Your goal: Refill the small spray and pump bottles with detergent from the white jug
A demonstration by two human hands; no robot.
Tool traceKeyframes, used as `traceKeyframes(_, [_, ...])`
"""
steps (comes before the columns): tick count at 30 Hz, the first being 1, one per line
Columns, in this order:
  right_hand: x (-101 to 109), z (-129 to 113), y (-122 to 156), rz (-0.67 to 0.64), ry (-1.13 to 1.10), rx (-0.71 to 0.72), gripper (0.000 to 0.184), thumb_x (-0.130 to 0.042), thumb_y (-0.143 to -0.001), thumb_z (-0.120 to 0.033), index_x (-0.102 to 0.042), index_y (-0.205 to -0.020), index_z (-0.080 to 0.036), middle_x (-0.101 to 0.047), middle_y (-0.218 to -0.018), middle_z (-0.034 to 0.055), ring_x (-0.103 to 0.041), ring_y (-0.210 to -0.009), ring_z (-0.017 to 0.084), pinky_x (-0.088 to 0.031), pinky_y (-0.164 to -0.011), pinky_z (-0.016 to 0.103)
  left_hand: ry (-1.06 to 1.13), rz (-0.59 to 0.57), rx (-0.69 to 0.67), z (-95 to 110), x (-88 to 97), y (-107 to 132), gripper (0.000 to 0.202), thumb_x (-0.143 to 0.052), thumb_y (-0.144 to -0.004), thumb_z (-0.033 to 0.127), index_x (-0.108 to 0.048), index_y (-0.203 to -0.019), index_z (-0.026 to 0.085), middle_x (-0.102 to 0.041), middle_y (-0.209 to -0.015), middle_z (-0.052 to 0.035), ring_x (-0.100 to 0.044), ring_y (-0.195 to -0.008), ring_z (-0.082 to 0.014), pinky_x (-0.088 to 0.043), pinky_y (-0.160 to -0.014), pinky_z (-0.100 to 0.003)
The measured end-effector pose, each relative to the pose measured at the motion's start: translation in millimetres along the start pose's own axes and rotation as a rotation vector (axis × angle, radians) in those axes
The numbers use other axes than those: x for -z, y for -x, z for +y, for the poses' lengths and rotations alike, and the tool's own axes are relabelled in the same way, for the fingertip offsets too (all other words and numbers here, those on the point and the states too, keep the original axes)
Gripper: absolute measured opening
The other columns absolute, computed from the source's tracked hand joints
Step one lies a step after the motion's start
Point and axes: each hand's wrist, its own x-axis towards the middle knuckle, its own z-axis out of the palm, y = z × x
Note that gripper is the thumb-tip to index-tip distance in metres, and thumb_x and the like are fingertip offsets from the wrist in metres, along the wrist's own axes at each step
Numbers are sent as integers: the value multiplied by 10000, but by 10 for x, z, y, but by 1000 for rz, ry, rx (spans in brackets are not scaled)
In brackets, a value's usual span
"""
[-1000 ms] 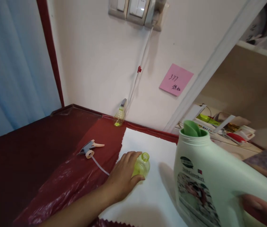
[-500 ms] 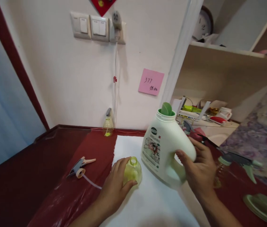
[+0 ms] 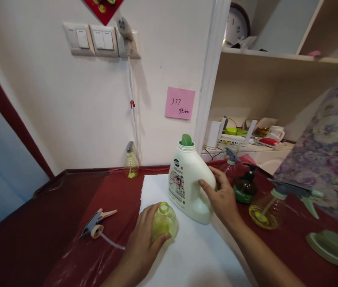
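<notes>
My left hand [image 3: 143, 235] is wrapped around a small translucent yellow spray bottle body [image 3: 169, 223], upright on white paper with its mouth uncovered. A pale green detergent jug [image 3: 190, 187] stands just beyond it, capless, with a green pour spout in its neck. My right hand [image 3: 221, 195] grips the jug at its handle side, thumb towards me; some fingers are hidden behind it. Left of my left hand lies a detached spray trigger [image 3: 97, 225] with its tube, partly hidden by that hand.
A small spray bottle [image 3: 131, 164] stands against the wall. On the right are a pump bottle [image 3: 245, 185], a large spray bottle [image 3: 266, 209], another sprayer [image 3: 231, 161] and a green cap [image 3: 330, 247]. White paper [image 3: 183, 255] covers part of the red table.
The jug has gone from tilted to upright on the paper, my right hand staying on it. My left hand keeps hold of the bottle body. The view has shifted right.
</notes>
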Motion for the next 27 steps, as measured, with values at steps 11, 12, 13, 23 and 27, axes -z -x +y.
traceKeyframes(11, [-357,-443,1019,-486,8,198,665,-674,-859,-250,-408,-1466,-292,-498,-1489,83,-464,-1379,277,-404,-1154,457,-18,45,-108,-59,-29,18,606,-591,-886,224,-374,-1452,252,-488,-1445,-149,-453,-1347,-315,-375,-1125,-541])
traceKeyframes(12, [-442,-387,1078,-546,-14,127,731,-677,-840,-254,-364,-1501,-271,-448,-1540,91,-416,-1421,286,-370,-1181,472,-25,46,-111,-51,-23,16,623,-596,-874,211,-375,-1455,250,-486,-1449,-152,-454,-1347,-318,-381,-1121,-541])
traceKeyframes(13, [-512,-323,1117,-583,-44,58,762,-667,-837,-261,-332,-1522,-258,-413,-1570,93,-381,-1449,285,-336,-1203,480,-37,49,-111,-36,-15,14,629,-593,-865,195,-383,-1455,247,-491,-1449,-153,-459,-1346,-318,-382,-1122,-543])
traceKeyframes(23, [-653,96,1229,-581,-196,-151,610,-522,-947,-478,-362,-1478,-225,-463,-1526,135,-421,-1423,292,-330,-1186,523,-195,-86,-91,126,110,50,809,-650,-848,258,-279,-1561,168,-397,-1592,-179,-362,-1468,-309,-278,-1212,-526])
traceKeyframes(27, [-677,105,1231,-575,-195,-139,621,-512,-952,-513,-358,-1481,-226,-459,-1527,134,-413,-1424,294,-321,-1184,531,-285,-61,-100,57,430,103,843,-692,-848,414,-303,-1564,201,-402,-1603,-153,-380,-1466,-302,-318,-1196,-496])
